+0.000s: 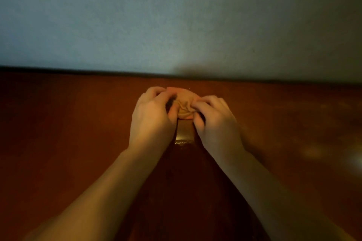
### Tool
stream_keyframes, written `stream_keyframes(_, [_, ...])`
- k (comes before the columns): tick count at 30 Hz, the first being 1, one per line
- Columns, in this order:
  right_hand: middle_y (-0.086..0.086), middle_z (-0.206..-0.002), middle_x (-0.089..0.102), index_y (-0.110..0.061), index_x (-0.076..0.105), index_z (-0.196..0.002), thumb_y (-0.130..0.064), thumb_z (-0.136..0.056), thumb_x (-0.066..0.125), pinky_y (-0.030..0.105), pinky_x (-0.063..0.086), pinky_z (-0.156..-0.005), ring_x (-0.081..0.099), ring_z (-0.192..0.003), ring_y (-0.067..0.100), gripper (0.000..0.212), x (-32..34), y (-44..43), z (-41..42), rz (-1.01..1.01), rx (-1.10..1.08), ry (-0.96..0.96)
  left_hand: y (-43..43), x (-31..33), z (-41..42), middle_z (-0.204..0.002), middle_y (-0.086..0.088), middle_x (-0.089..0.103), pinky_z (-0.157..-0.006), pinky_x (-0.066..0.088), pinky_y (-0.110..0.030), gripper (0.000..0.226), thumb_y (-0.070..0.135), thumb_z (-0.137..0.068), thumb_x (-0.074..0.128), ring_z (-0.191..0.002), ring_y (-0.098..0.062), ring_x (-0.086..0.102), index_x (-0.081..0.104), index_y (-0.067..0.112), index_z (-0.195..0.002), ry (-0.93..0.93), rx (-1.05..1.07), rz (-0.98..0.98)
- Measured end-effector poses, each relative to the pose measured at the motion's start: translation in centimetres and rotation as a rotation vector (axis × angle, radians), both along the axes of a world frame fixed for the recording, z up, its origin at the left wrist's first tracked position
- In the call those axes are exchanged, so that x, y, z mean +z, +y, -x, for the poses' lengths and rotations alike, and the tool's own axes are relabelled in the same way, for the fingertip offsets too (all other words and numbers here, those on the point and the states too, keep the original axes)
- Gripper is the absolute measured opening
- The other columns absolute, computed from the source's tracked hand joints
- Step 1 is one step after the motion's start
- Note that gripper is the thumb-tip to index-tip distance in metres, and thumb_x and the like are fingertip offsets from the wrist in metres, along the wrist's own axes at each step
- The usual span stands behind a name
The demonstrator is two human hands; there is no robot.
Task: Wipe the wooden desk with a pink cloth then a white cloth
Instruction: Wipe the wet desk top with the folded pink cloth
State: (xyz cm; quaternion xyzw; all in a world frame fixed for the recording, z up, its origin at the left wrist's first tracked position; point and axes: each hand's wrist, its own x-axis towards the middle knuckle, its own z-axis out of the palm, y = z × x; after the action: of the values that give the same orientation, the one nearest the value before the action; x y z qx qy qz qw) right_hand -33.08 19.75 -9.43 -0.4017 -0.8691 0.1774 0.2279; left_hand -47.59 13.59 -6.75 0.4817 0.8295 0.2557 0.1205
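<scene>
Near the far edge of the wooden table (78, 123), the left grip (152, 115) and right grip (217, 121) both clench the bunched pink cloth (185, 106) between them.

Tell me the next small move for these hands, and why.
Probably drag the pink cloth sideways along the wooden desk to start a wiping stroke: the left hand and right hand both grip it bunched against the surface, close to the wall.
</scene>
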Motion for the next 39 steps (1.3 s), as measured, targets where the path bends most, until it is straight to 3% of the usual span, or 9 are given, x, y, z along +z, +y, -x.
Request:
stream_keyframes(10, [0.005, -0.107, 0.067, -0.012, 0.069, -0.116, -0.016, -0.094, 0.062, 0.036, 0.049, -0.078, 0.058, -0.096, 0.025, 0.023, -0.4, 0.3, -0.3, 0.03, -0.044, 0.049, 4.0, -0.2, -1.6, -0.128, -0.002, 0.064, -0.097, 0.045, -0.034, 0.033, 0.018, -0.091, 0.064, -0.114, -0.023, 0.059, 0.068, 0.02, -0.124, 0.009, -0.107, 0.01])
stream_keyframes(14, [-0.001, -0.109, 0.067, -0.017, 0.066, -0.122, -0.018, -0.095, 0.062, 0.026, 0.044, -0.082, 0.056, -0.098, 0.018, 0.027, 0.9, 0.7, -1.5, 0.145, -0.031, 0.056, 5.7, -0.3, -1.6, -0.129, -0.002, 0.065, -0.101, 0.046, -0.033, 0.035, 0.014, -0.089, 0.067, -0.119, -0.022, 0.059, 0.068, 0.021, -0.124, -0.011, -0.213, 0.01])
stream_keyframes(17, [-0.001, -0.114, 0.068, -0.016, 0.066, -0.127, -0.019, -0.096, 0.061, 0.027, 0.054, -0.088, 0.062, -0.102, 0.012, 0.031, 1.4, 1.1, -2.9, 0.288, -0.04, 0.182, 6.7, -0.3, -1.5, -0.128, -0.002, 0.066, -0.1, 0.042, -0.026, 0.037, 0.013, -0.089, 0.069, -0.119, -0.018, 0.059, 0.067, 0.022, -0.125, -0.086, -0.256, 0.03])
stream_keyframes(19, [0.0, -0.108, 0.071, -0.013, 0.069, -0.123, -0.017, -0.095, 0.062, 0.023, 0.056, -0.083, 0.065, -0.096, 0.008, 0.029, 1.5, 1.3, -4.3, 0.29, -0.078, 0.289, 7.3, -0.2, -1.8, -0.125, -0.001, 0.067, -0.099, 0.042, -0.024, 0.035, 0.011, -0.088, 0.07, -0.117, -0.017, 0.06, 0.069, 0.022, -0.122, -0.105, -0.32, 0.044])
stream_keyframes(23, [0.002, -0.085, 0.071, -0.01, 0.073, -0.11, -0.015, -0.094, 0.063, 0.034, 0.055, -0.064, 0.066, -0.075, 0.013, 0.02, 1.0, 1.9, -7.4, 0.161, -0.193, 0.356, 8.3, 0.0, -3.1, -0.116, 0.001, 0.07, -0.094, 0.046, -0.025, 0.032, 0.007, -0.086, 0.069, -0.109, -0.016, 0.062, 0.071, 0.021, -0.115, -0.096, -0.431, 0.035])
stream_keyframes(31, [0.002, -0.074, 0.068, -0.008, 0.074, -0.106, -0.008, -0.092, 0.064, 0.03, 0.05, -0.059, 0.061, -0.067, 0.012, 0.017, 0.7, 2.9, -11.1, 0.159, -0.285, 0.346, 10.4, 0.6, -5.9, -0.108, 0.002, 0.069, -0.082, 0.047, -0.022, 0.031, 0.002, -0.085, 0.066, -0.095, -0.015, 0.065, 0.072, 0.021, -0.109, -0.078, -0.511, 0.118])
stream_keyframes(35, [-0.002, -0.088, 0.071, -0.011, 0.071, -0.115, -0.014, -0.096, 0.062, 0.014, 0.052, -0.065, 0.064, -0.075, 0.002, 0.021, 1.2, 4.0, -11.9, 0.243, -0.334, 0.336, 11.5, 1.4, -6.9, -0.098, 0.001, 0.073, -0.064, 0.05, -0.021, 0.034, 0.002, -0.081, 0.068, -0.074, -0.011, 0.067, 0.073, 0.025, -0.105, 0.01, -0.566, 0.243])
stream_keyframes(37, [-0.004, -0.103, 0.071, -0.017, 0.07, -0.12, -0.014, -0.097, 0.059, 0.009, 0.049, -0.076, 0.063, -0.087, 0.0, 0.025, 1.7, 5.4, -11.9, 0.282, -0.362, 0.258, 11.2, 1.8, -7.6, -0.106, -0.001, 0.071, -0.075, 0.054, -0.03, 0.034, 0.004, -0.079, 0.067, -0.089, -0.016, 0.067, 0.074, 0.022, -0.106, 0.11, -0.568, 0.218])
stream_keyframes(39, [-0.004, -0.116, 0.068, -0.019, 0.069, -0.122, -0.008, -0.096, 0.056, 0.02, 0.049, -0.093, 0.062, -0.103, 0.008, 0.031, 2.5, 7.0, -11.6, 0.253, -0.306, 0.186, 9.8, 2.0, -8.0, -0.114, -0.004, 0.069, -0.087, 0.052, -0.036, 0.023, 0.012, -0.086, 0.064, -0.102, -0.022, 0.063, 0.075, 0.016, -0.105, 0.17, -0.468, 0.081])
